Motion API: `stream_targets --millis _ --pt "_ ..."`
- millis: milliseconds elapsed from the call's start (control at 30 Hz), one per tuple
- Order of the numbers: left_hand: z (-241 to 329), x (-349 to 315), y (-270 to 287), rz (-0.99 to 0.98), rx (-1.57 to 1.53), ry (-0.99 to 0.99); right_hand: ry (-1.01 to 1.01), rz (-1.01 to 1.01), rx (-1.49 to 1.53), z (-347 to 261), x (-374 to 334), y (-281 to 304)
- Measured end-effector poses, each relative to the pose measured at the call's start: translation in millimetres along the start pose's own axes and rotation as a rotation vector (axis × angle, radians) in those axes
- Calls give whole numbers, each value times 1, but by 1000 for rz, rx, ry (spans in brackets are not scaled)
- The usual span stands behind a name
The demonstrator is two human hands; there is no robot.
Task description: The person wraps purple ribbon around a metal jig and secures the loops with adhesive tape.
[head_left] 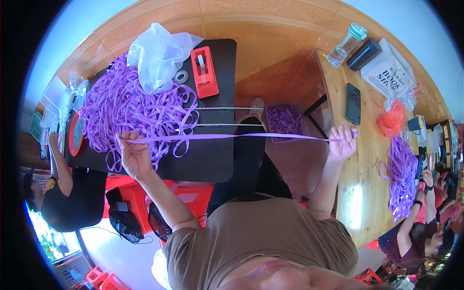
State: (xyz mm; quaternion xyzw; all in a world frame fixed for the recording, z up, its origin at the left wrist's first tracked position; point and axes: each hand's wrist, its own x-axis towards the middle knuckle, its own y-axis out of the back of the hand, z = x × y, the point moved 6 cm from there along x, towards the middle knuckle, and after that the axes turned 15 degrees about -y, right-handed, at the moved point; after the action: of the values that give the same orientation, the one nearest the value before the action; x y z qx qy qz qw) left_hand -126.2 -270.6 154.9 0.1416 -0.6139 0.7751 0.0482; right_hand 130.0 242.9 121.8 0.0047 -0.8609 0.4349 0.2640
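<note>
A purple ribbon [232, 137] is stretched straight between my two hands. My left hand [133, 153] pinches one end over the black table [212, 159], just below a big heap of purple ribbon [130, 108]. My right hand [342, 143] pinches the other end near the edge of a wooden table [367, 159]. Two thin cords [227, 124] cross the black table's right side, close above the stretched ribbon.
A red tape dispenser [204, 71], a tape roll [181, 76] and a clear plastic bag [157, 55] lie on the black table. The wooden table holds a phone [353, 103], a bottle [346, 44], an orange bag [392, 119] and more ribbon [402, 176]. Other people sit at left and right.
</note>
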Motion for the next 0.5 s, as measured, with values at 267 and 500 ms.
stream_targets --millis 267,500 --pt "22 7 39 131 -13 74 6 34 -9 1 -4 7" --pt "15 4 31 163 -31 86 13 48 -1 1 -5 8"
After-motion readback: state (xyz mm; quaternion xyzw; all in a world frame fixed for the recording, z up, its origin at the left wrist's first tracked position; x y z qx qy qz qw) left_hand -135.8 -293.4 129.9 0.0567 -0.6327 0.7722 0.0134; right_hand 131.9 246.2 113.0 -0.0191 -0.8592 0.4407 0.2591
